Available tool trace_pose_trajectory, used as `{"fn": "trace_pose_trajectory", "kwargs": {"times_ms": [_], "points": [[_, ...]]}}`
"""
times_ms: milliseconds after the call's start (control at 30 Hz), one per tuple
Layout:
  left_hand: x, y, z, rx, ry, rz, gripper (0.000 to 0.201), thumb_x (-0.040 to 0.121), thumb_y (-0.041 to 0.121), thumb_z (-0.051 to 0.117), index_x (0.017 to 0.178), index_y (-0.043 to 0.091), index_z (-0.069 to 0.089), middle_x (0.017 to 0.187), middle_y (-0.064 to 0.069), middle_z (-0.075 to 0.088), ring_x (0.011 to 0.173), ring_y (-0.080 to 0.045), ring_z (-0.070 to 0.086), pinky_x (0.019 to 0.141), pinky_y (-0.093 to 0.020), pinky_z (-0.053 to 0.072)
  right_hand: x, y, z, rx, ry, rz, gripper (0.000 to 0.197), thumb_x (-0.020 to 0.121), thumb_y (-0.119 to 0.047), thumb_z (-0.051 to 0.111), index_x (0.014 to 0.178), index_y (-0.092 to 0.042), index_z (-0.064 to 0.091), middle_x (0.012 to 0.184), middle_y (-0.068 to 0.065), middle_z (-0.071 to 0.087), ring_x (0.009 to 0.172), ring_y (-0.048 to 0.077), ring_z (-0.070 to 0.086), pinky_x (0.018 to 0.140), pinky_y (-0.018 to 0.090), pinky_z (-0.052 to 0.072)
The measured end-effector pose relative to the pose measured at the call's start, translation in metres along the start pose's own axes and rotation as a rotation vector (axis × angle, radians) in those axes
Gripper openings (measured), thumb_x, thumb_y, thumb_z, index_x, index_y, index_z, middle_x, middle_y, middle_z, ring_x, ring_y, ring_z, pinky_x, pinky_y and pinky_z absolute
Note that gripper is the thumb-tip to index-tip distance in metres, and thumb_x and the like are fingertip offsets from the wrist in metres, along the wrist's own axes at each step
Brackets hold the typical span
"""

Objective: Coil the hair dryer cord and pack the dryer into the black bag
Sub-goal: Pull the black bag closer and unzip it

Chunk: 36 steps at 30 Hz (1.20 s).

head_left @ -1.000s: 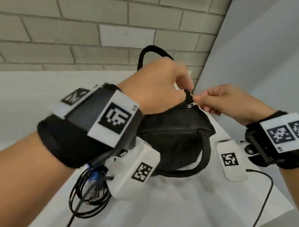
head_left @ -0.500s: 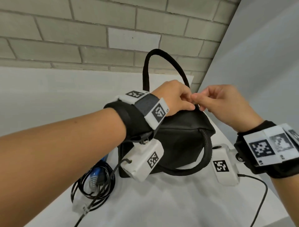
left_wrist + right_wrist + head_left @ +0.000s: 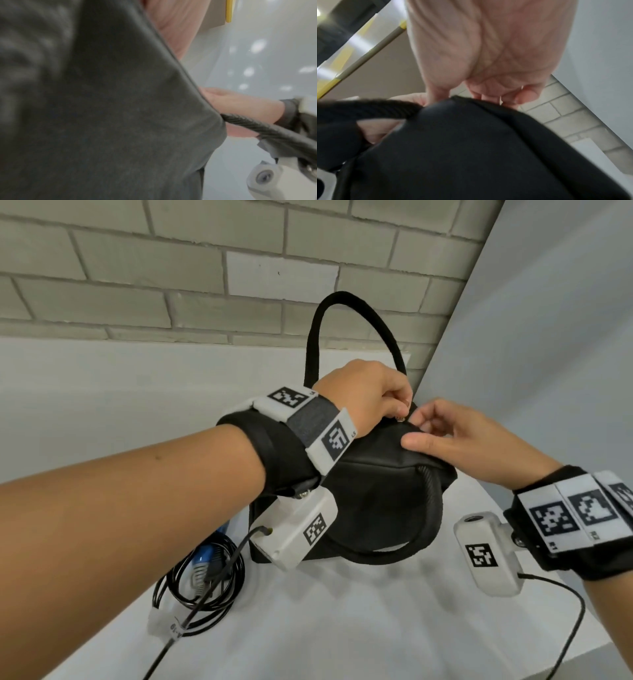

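The black bag stands on the white table, one handle upright and the other hanging down its front. My left hand is over the bag's top, its curled fingers pinching the small metal zipper pull. My right hand grips the bag's right top end, thumb on the near side and fingers curled over the ridge. Both wrist views are filled by the bag's fabric. The coiled black cord lies left of the bag around a blue and grey object, mostly hidden by my left arm.
A brick wall stands behind the table and a grey panel closes the right side. A white tag lies on the cord coil. A thin black cable trails from my right wrist camera near the table's front right edge.
My left arm has stretched forward and lower over the bag. The right hand let go of the zipper pull and now clamps the bag's end, while the left fingers took over at the pull.
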<state>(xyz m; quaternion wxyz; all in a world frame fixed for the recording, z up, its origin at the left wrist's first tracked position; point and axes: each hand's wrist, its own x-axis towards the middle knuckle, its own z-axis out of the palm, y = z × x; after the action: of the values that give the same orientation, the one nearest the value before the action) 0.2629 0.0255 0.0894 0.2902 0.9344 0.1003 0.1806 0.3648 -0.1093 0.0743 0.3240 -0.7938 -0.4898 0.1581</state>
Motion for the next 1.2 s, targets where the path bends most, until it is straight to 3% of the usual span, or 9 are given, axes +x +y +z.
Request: {"fn": "trace_pose_trajectory", "kwargs": {"times_ms": [100,400,633,700,767,833,900,1067,1200], "points": [[-0.001,-0.005,-0.005,0.035,0.008,0.021,0.015,0.087,0.020,0.052,0.093,0.018,0.066,0.090,0.004,0.058,0.062,0.000,0.044,0.077,-0.027,0.043,0.007,0.009,0.000,0.088,0.092,-0.008,0.016,0.083,-0.029,0.057,0.072,-0.017,0.058,0.067,-0.002,0.057,0.058,0.002,0.050,0.058,0.010,0.041],[-0.027,-0.049,-0.045,0.258,0.068,0.205,0.019,0.086,0.026,0.051,0.089,0.018,0.067,0.082,0.007,0.057,0.078,-0.011,0.051,0.075,-0.031,0.042,0.009,0.038,-0.009,0.362,0.184,0.069,0.025,0.091,-0.013,0.044,0.067,-0.017,0.049,0.041,-0.015,0.055,0.039,-0.003,0.048,0.039,0.005,0.036],[-0.091,-0.108,-0.039,0.464,0.006,0.278,0.023,0.090,0.042,0.029,0.091,0.034,0.051,0.079,0.005,0.066,0.063,-0.014,0.058,0.044,-0.027,0.042,0.006,0.042,-0.004,0.389,0.191,0.097,0.026,0.093,-0.015,0.042,0.067,-0.017,0.049,0.041,-0.015,0.054,0.037,-0.002,0.047,0.037,0.006,0.034],[-0.101,-0.114,-0.033,0.538,-0.045,0.291,0.018,0.087,0.025,0.034,0.091,0.033,0.050,0.076,0.004,0.067,0.060,-0.017,0.062,0.035,-0.024,0.038,0.005,0.042,-0.002,0.414,0.194,0.092,0.028,0.092,-0.018,0.043,0.066,-0.019,0.051,0.041,-0.014,0.054,0.037,-0.002,0.046,0.036,0.007,0.033],[-0.106,-0.120,-0.024,0.620,-0.082,0.310,0.029,0.071,0.011,0.035,0.088,0.030,0.049,0.072,0.006,0.066,0.056,-0.015,0.061,0.030,-0.018,0.022,0.004,0.040,-0.001,0.471,0.198,0.083,0.027,0.083,-0.041,0.053,0.060,-0.026,0.057,0.043,-0.014,0.056,0.038,-0.002,0.046,0.036,0.008,0.034],[-0.111,-0.125,-0.012,0.674,-0.104,0.306,0.031,0.066,0.009,0.034,0.084,0.029,0.049,0.067,0.008,0.065,0.053,-0.014,0.061,0.034,-0.017,0.007,0.004,0.038,-0.001,0.493,0.187,0.072,0.040,0.051,-0.070,0.064,0.057,-0.030,0.059,0.047,-0.014,0.057,0.040,-0.001,0.047,0.036,0.010,0.036],[-0.114,-0.130,0.000,0.668,-0.111,0.297,0.033,0.066,0.009,0.035,0.083,0.028,0.055,0.066,0.008,0.064,0.053,-0.013,0.061,0.036,-0.018,0.012,0.005,0.040,0.000,0.475,0.189,0.072,0.055,0.033,-0.079,0.065,0.058,-0.031,0.058,0.047,-0.013,0.055,0.039,-0.001,0.044,0.035,0.011,0.034],[-0.105,-0.122,0.008,0.578,-0.192,0.203,0.032,0.072,0.012,0.039,0.077,0.024,0.068,0.075,0.005,0.068,0.062,-0.018,0.066,0.040,-0.022,0.033,0.003,0.036,-0.004,0.324,0.193,0.000,0.056,0.038,-0.080,0.061,0.064,-0.030,0.062,0.054,-0.014,0.060,0.047,-0.001,0.050,0.041,0.010,0.040],[-0.099,-0.102,-0.010,0.214,0.072,0.005,0.044,0.066,0.037,0.030,0.089,0.025,0.065,0.099,0.010,0.061,0.091,-0.016,0.057,0.072,-0.034,0.048,-0.003,0.006,-0.011,-0.022,0.070,-0.024,0.042,0.052,-0.069,0.061,0.084,-0.041,0.061,0.083,-0.020,0.065,0.083,-0.006,0.057,0.073,0.017,0.043]]}}
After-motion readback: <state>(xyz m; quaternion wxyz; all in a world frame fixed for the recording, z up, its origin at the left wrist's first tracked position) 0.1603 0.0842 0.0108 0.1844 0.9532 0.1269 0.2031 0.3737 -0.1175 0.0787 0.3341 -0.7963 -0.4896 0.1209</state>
